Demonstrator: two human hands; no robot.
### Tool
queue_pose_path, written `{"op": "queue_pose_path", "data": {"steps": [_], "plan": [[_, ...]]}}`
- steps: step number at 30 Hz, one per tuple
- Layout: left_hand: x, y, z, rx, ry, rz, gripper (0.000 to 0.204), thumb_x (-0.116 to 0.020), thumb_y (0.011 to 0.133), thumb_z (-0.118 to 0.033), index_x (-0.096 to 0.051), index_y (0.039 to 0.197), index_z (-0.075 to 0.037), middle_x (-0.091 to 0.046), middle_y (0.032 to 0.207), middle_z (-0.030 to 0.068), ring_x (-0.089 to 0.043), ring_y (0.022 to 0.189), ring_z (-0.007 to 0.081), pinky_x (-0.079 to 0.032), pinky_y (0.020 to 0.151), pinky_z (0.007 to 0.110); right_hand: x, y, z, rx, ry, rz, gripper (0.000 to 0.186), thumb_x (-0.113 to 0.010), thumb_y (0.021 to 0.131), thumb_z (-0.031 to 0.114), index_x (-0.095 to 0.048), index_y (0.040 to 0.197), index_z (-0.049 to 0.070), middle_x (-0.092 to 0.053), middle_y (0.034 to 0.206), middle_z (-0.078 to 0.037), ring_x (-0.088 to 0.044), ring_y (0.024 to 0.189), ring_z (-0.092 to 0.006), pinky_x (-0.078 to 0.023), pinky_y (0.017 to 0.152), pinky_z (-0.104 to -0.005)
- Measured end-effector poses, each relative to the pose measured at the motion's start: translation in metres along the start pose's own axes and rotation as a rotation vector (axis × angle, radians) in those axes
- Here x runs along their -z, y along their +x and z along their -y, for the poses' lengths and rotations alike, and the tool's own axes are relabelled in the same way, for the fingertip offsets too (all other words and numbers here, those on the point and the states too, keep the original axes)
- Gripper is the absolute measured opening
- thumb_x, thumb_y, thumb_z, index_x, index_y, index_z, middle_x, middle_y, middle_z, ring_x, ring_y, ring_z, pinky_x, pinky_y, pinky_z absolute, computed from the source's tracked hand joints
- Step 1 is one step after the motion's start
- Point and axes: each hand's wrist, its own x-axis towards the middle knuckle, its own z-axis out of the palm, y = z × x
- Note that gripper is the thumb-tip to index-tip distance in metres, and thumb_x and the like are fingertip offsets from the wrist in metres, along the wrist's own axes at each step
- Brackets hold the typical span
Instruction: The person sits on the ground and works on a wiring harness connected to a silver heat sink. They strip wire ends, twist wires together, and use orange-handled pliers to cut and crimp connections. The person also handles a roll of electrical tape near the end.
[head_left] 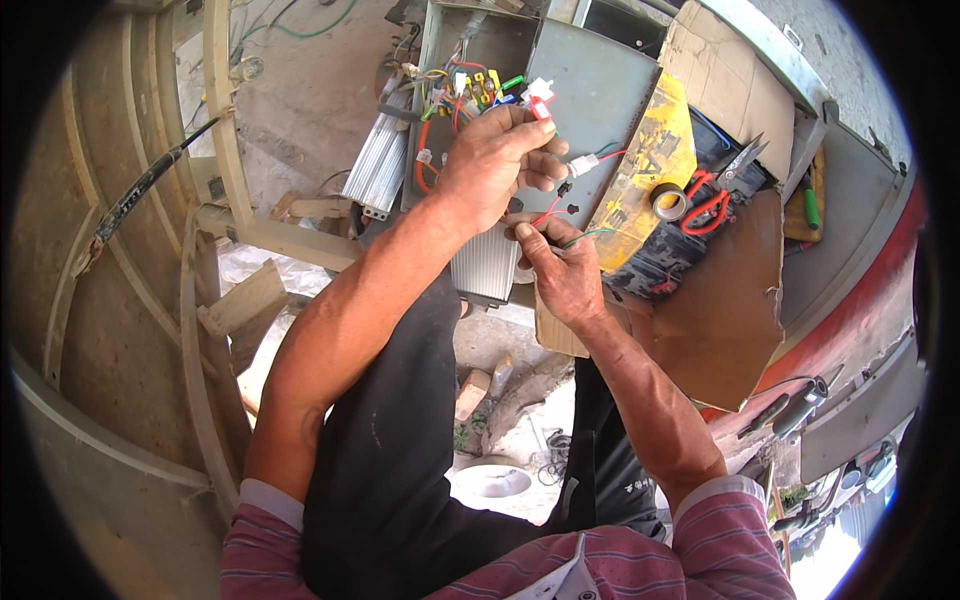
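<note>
Left hand (pixel 492 160) pinched shut on white plastic connector plug (pixel 584 164) over grey metal box (pixel 590 100), right hand (pixel 562 268) gripping thin red and green wires (pixel 560 225) just below; risk: hard tug likely pulling leads out of plug.

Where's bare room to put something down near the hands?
Free: the brown cardboard below the red-handled pliers, and the grey panel right of the connectors. Crowded: the wire bundle under the left hand, and by the tape roll. Right hand holds thin wires.
</note>
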Motion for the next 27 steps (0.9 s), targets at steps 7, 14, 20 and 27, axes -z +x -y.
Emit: {"op": "queue_pose_path", "data": {"steps": [7, 14, 20, 27], "plan": [[0.0, 0.0, 0.003, -0.05, -0.077, -0.001, 0.014, -0.068, 0.104, -0.016, -0.066, 0.115, -0.008, -0.075, 0.102, 0.0116, -0.075, 0.082, 0.0232, -0.057, 0.068, 0.034, 0.004, 0.001, 0.0, -0.026, -0.03, 0.041, 0.029, -0.064, 0.11, 0.027, -0.076, 0.119, 0.003, -0.072, 0.095, -0.001, -0.058, 0.075, -0.0076, -0.051, 0.07, -0.0263], [0.002, -0.004, -0.004, -0.092, 0.096, 0.037, 0.015, -0.068, 0.104, -0.017, -0.065, 0.114, -0.006, -0.073, 0.102, 0.009, -0.073, 0.081, 0.0187, -0.056, 0.066, 0.031, 0.001, 0.001, 0.001, -0.019, -0.02, 0.018, 0.03, -0.065, 0.108, 0.029, -0.077, 0.115, 0.002, -0.067, 0.085, 0.0, -0.057, 0.07, -0.0079, -0.049, 0.066, -0.0276], [0.0, -0.005, -0.007, -0.114, 0.117, 0.08, 0.018, -0.068, 0.105, -0.017, -0.065, 0.119, -0.005, -0.073, 0.108, 0.0105, -0.074, 0.085, 0.0194, -0.06, 0.069, 0.03, 0.008, 0.001, 0.003, -0.028, -0.066, 0.07, 0.03, -0.062, 0.11, 0.026, -0.075, 0.121, 0.002, -0.074, 0.1, -0.002, -0.058, 0.075, -0.0082, -0.051, 0.07, -0.0257], [0.002, -0.002, -0.002, -0.121, 0.003, 0.043, 0.016, -0.066, 0.105, -0.014, -0.064, 0.118, -0.005, -0.073, 0.108, 0.0112, -0.077, 0.091, 0.0238, -0.06, 0.07, 0.031, 0.008, 0.002, 0.004, -0.03, -0.069, 0.062, 0.031, -0.062, 0.111, 0.026, -0.074, 0.12, 0.0, -0.075, 0.099, -0.003, -0.059, 0.075, -0.0085, -0.052, 0.071, -0.0253]]}}
